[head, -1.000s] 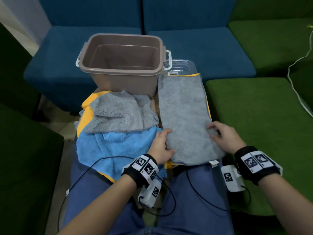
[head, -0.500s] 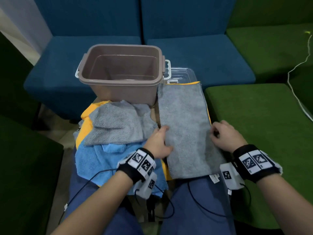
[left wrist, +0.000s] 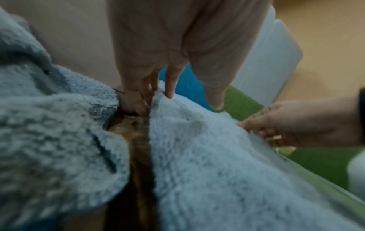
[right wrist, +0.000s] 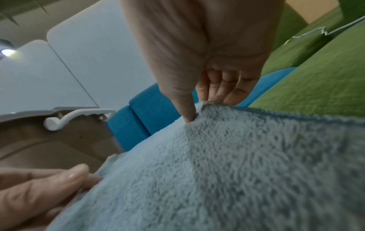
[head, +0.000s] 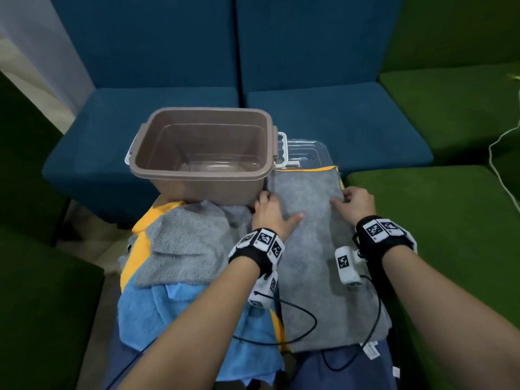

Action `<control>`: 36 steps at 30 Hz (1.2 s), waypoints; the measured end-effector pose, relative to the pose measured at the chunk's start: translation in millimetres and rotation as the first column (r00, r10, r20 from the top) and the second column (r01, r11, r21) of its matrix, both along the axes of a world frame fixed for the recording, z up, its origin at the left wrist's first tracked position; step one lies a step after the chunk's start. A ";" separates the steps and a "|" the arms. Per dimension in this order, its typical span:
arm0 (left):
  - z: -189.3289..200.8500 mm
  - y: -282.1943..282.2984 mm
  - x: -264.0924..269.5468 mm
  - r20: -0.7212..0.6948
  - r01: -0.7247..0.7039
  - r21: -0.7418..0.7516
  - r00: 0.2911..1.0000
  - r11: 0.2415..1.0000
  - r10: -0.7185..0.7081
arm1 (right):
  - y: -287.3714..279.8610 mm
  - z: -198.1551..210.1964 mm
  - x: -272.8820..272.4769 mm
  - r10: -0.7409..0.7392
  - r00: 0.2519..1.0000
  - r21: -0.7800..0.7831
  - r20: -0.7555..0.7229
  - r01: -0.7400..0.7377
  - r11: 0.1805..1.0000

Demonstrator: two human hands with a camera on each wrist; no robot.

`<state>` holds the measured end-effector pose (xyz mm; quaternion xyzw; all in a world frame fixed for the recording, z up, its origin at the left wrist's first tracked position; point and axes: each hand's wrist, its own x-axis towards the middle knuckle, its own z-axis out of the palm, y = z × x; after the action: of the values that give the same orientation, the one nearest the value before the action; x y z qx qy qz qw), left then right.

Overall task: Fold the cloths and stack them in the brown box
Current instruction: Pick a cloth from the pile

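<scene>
The empty brown box (head: 202,153) stands ahead of me at the far end of my lap. To its right lies a grey cloth (head: 318,263), folded into a long strip with an orange edge at its far end. My left hand (head: 270,212) holds the strip's left edge right beside the box, thumb on top. My right hand (head: 356,204) holds the right edge at the same height. The left wrist view shows fingers (left wrist: 169,87) tucked at the cloth's edge (left wrist: 217,171). In the right wrist view the thumb (right wrist: 185,109) presses on the cloth (right wrist: 237,171) with fingers curled under.
A loose pile lies left of the strip: a crumpled grey cloth (head: 180,249) over a blue cloth (head: 168,313) and an orange one (head: 140,240). A clear lid (head: 309,150) sits behind the strip. Blue seats (head: 337,122) lie beyond, green cushions (head: 436,235) to the right.
Both hands slid away from me along the strip's two long edges, from its near part up to its far part beside the box.
</scene>
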<state>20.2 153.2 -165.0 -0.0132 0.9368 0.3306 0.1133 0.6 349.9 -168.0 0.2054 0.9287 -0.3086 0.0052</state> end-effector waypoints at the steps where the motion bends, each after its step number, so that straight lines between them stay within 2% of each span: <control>1: -1.9 1.2 0.5 -0.043 0.011 -0.033 0.999 0.999 -0.012 | 0.8 -1.6 -1.5 0.001 1.000 0.001 0.008 -0.001 1.000; 5: -5.1 4.6 2.3 -0.125 -0.015 -0.036 0.992 0.999 0.010 | 3.6 -2.5 -9.1 0.044 0.999 0.031 0.005 -0.044 0.999; 8: -3.4 6.3 3.9 -0.142 -0.057 0.005 0.988 0.998 0.058 | 4.6 -1.1 -13.8 0.027 0.994 0.055 -0.107 -0.021 0.998; 10: -1.2 6.9 3.0 -0.134 -0.062 -0.026 0.989 0.998 0.058 | 2.2 0.4 -14.6 0.003 0.990 0.077 -0.143 0.008 0.997; 13: -1.3 10.0 2.0 -0.059 -0.037 -0.079 0.998 0.996 0.033 | -4.5 -1.2 -12.5 -0.020 0.998 0.164 -0.066 0.030 0.986; 15: -1.3 13.7 4.0 -0.033 -0.014 -0.126 0.999 0.992 0.010 | -12.5 -1.9 -6.0 -0.021 0.997 0.241 -0.076 0.039 0.970; 16: -0.4 16.4 5.2 -0.056 0.002 -0.146 0.998 0.989 -0.010 | -18.4 -1.3 -2.2 0.035 0.990 0.293 -0.135 0.006 0.956; 18: 2.3 21.9 9.0 -0.139 0.053 -0.182 0.987 0.982 -0.079 | -32.0 -2.7 2.6 0.309 0.928 0.394 -0.209 -0.209 0.895; 20: 0.4 25.1 12.5 -0.144 0.155 -0.221 0.971 0.963 -0.190 | -44.5 -8.1 6.9 0.575 0.814 0.400 -0.077 -0.503 0.766; 22: -10.3 22.2 15.2 -0.024 0.261 -0.208 0.962 0.943 -0.272 | -45.0 -17.5 8.0 0.660 0.735 0.291 0.153 -0.672 0.681; 24: -22.6 14.1 16.1 0.105 0.338 -0.184 0.940 0.923 -0.324 | -30.7 -26.5 2.3 0.647 0.713 0.278 0.271 -0.701 0.656; 25: -26.7 10.4 15.7 0.129 0.368 -0.198 0.929 0.909 -0.347 | -21.1 -29.0 -2.2 0.621 0.730 0.297 0.284 -0.683 0.667; 28: -29.3 5.4 12.6 0.154 0.418 -0.235 0.908 0.878 -0.390 | 5.1 -28.6 -21.6 0.474 0.820 0.282 0.321 -0.561 0.778; 30: -29.1 6.3 11.5 0.169 0.431 -0.236 0.901 0.871 -0.400 | 8.5 -25.6 -31.4 0.406 0.835 0.307 0.371 -0.523 0.795; 32: -30.4 6.7 10.6 0.178 0.434 -0.237 0.899 0.869 -0.401 | -5.6 -22.1 -29.6 0.408 0.842 0.435 0.353 -0.534 0.725; 33: -31.9 6.8 10.0 0.181 0.434 -0.233 0.898 0.870 -0.400 | -17.1 -20.5 -22.4 0.460 0.833 0.481 0.307 -0.553 0.680; 34: -34.0 6.4 8.9 0.179 0.432 -0.231 0.900 0.872 -0.398 | -29.1 -20.7 -12.7 0.548 0.792 0.483 0.269 -0.603 0.635; 36: -36.9 4.8 8.8 0.167 0.425 -0.216 0.903 0.879 -0.395 | -42.9 -25.2 9.6 0.688 0.672 0.391 0.275 -0.732 0.559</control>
<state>29.0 158.0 -201.9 0.1521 0.9437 0.1784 0.2334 10.2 307.0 -193.1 -0.1774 0.9760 -0.0357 0.1212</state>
